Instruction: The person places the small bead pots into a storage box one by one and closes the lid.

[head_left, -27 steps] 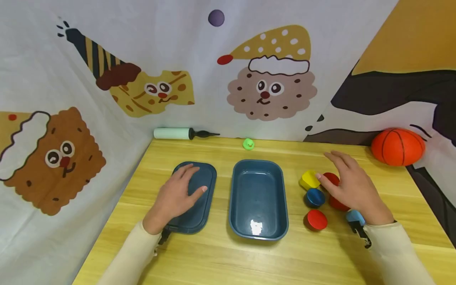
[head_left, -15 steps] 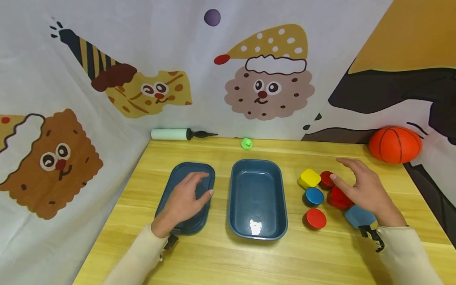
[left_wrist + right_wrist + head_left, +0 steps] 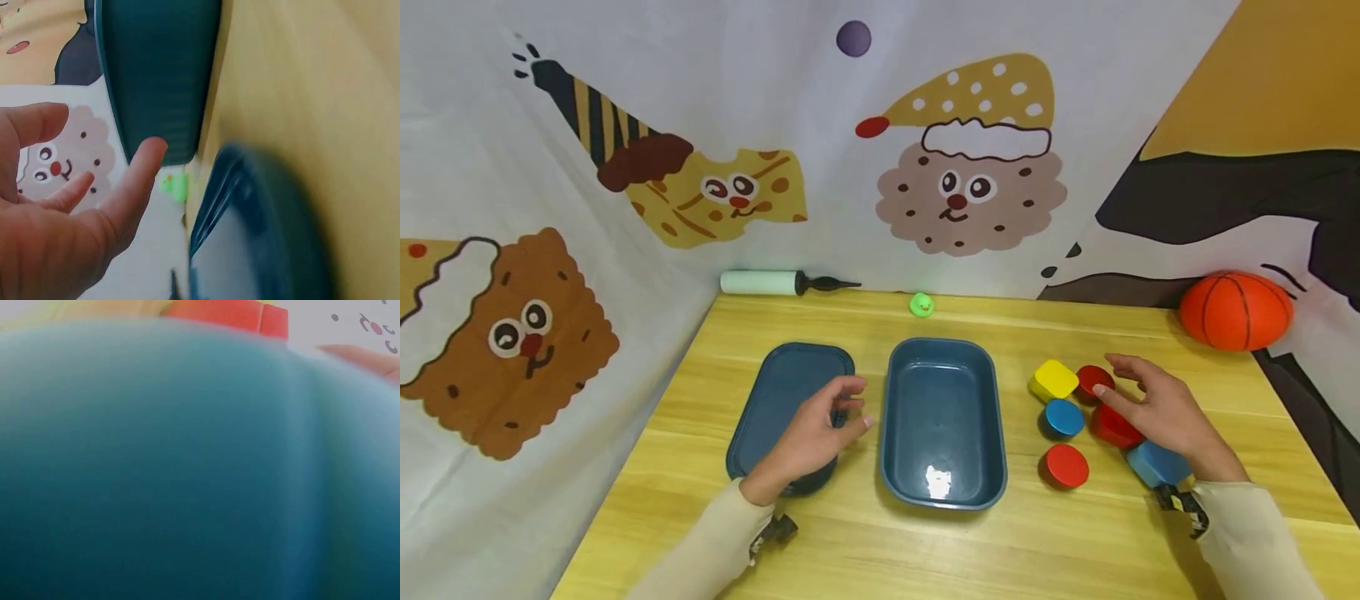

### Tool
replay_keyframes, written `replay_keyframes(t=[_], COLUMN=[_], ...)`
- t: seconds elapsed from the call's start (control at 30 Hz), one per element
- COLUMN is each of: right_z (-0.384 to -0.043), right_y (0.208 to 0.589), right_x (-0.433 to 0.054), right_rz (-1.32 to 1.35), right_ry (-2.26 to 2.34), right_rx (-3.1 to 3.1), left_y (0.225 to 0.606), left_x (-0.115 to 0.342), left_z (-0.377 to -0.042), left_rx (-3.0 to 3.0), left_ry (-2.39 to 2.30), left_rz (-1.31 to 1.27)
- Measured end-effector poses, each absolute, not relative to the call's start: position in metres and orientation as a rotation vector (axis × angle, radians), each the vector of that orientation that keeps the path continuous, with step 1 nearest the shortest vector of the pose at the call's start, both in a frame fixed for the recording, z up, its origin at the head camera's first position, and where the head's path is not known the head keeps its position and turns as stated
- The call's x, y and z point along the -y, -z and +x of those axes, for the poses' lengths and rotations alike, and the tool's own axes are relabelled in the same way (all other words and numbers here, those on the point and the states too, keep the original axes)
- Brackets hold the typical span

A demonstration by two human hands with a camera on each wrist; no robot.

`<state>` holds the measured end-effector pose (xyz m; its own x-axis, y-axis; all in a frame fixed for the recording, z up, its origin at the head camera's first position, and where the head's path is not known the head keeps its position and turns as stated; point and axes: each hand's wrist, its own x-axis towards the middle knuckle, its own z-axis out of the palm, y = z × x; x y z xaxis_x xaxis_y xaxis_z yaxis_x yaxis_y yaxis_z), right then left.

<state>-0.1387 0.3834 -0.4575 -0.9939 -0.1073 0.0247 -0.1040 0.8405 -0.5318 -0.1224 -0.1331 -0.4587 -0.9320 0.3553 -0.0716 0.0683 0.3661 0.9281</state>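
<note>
My left hand (image 3: 816, 429) hovers between a dark blue lid (image 3: 771, 404) and a deep dark blue container (image 3: 943, 417), fingers loosely bent and holding nothing. In the left wrist view its thumb and fingers are spread apart. Above the blocks at the right is my right hand (image 3: 1168, 417), fingers also relaxed, its thumb overlapping a red block (image 3: 1112, 427). Around it lie a light blue block (image 3: 1157, 462), a small red cylinder (image 3: 1092, 383), a yellow block (image 3: 1055, 379), a blue cylinder (image 3: 1063, 418) and another red cylinder (image 3: 1065, 465). Blurred light blue (image 3: 156, 469) fills most of the right wrist view.
Along the back edge of the wooden table (image 3: 880, 550) lie a mint-green hand pump (image 3: 760, 282), a small green duck (image 3: 922, 305) and an orange basketball-patterned ball (image 3: 1236, 311). A cloth (image 3: 842, 183) with cartoon biscuits hangs behind and at the left.
My left hand has moved right and nearer, off the middle of the lid toward the container. My right hand has shifted slightly right and nearer, showing more of the blocks. Nothing on the table has moved.
</note>
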Motion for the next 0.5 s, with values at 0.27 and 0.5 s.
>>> replay_keyframes(t=[0.27, 0.5], right_z=[-0.145, -0.148], right_y=[0.465, 0.468], right_x=[-0.383, -0.380], right_rz=[-0.219, -0.244], right_ry=[0.811, 0.800], right_rx=[-2.990, -3.004], left_y=[0.474, 0.478], left_x=[0.118, 0.112], left_z=[-0.117, -0.116], left_rx=[-1.902, -1.783], left_ry=[-1.803, -1.862], left_rz=[0.314, 0.325])
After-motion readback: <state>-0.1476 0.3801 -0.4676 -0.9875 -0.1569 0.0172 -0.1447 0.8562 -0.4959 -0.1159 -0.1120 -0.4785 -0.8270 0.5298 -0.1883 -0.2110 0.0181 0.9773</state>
